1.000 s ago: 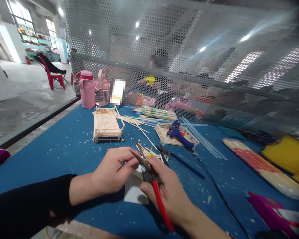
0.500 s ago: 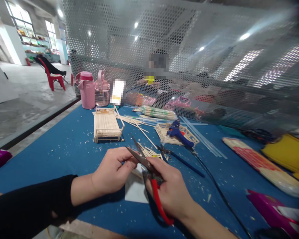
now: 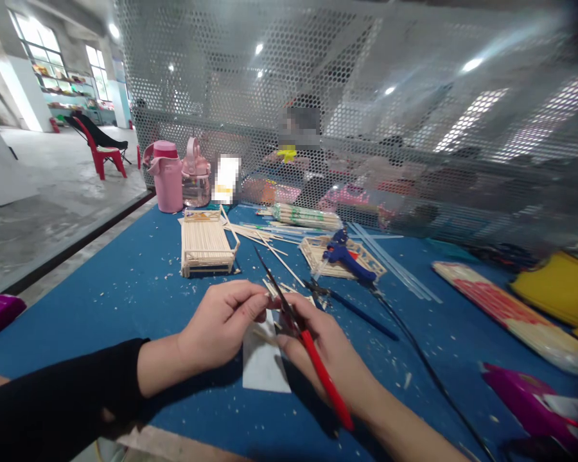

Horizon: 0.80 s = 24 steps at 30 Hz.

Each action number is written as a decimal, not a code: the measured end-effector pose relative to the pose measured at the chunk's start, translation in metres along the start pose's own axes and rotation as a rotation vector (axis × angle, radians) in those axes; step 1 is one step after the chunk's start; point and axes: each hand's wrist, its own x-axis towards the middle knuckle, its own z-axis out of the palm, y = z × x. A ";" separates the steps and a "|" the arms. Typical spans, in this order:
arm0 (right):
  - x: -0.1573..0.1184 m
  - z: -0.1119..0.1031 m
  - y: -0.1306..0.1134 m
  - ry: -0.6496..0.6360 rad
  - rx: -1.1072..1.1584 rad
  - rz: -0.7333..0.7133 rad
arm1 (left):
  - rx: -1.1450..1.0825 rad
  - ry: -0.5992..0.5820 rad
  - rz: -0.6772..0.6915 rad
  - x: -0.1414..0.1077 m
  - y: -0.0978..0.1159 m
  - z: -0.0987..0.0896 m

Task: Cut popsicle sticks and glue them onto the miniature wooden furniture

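Observation:
My left hand point(image 3: 221, 327) is closed in a pinch above a white sheet point(image 3: 264, 375); what its fingertips hold is too small to make out. My right hand point(image 3: 334, 353) grips red-handled scissors point(image 3: 325, 382), their dark blades pointing away and up to the left, looking nearly closed. The fingertips of both hands almost meet. Just beyond them lie short cut sticks point(image 3: 289, 289) and blue-handled pliers point(image 3: 361, 314). A small bed-shaped piece made of sticks point(image 3: 205, 240) stands farther left. Right of centre, a blue glue gun point(image 3: 349, 262) rests on a stick-built frame point(image 3: 311, 256).
Long sticks point(image 3: 255, 232), a wrapped stick bundle point(image 3: 306, 217) and clear glue sticks point(image 3: 397, 266) lie toward the back. A pink flask point(image 3: 167, 179) and bottle point(image 3: 196, 179) stand against the mesh partition point(image 3: 212, 77). The glue gun's cable point(image 3: 428, 366) crosses the right side, near a flat package point(image 3: 505, 308).
The scissors have turned in my right hand, and their spread blades have come together, swinging more upright. My right fingertips have moved closer to my left hand's pinch.

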 end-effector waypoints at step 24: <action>-0.005 -0.006 0.012 -0.012 -0.154 -0.173 | 0.041 -0.231 0.042 0.004 0.005 -0.013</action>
